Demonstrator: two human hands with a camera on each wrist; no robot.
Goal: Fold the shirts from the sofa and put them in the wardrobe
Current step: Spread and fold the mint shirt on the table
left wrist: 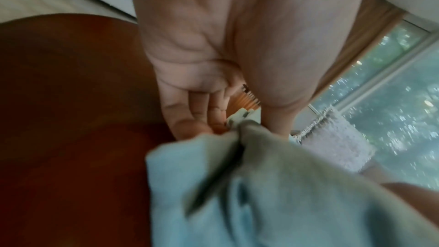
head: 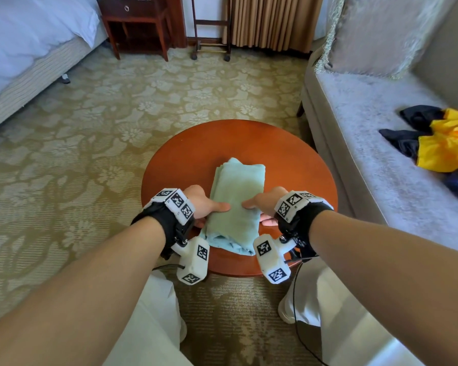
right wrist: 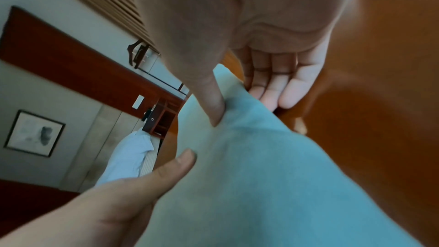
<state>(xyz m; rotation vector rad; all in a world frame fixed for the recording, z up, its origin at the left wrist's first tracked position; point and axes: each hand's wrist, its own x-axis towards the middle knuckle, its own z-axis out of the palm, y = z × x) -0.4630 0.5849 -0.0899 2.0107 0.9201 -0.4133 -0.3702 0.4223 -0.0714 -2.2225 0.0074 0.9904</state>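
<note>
Head view: folded green shirt [head: 236, 204] on round tabletop [head: 193, 149]. Left hand [head: 201, 204] grip and right hand [head: 265, 204] grip both pinch shirt edges, thumbs on top, fingers beneath.

A pale green shirt [head: 236, 204], folded into a narrow rectangle, lies on the round table [head: 288, 159]; unfolded shirts [head: 444, 143] lie on the sofa [head: 368, 154].

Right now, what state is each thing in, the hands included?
Green shirt: folded into a narrow stack, lying on the table.
Table: bears only the green shirt.
Left hand: thumb on top of the shirt, fingers at its left edge.
Right hand: thumb on top, fingers at the right edge.
Clothes on the sofa: unfolded, heaped.
</note>
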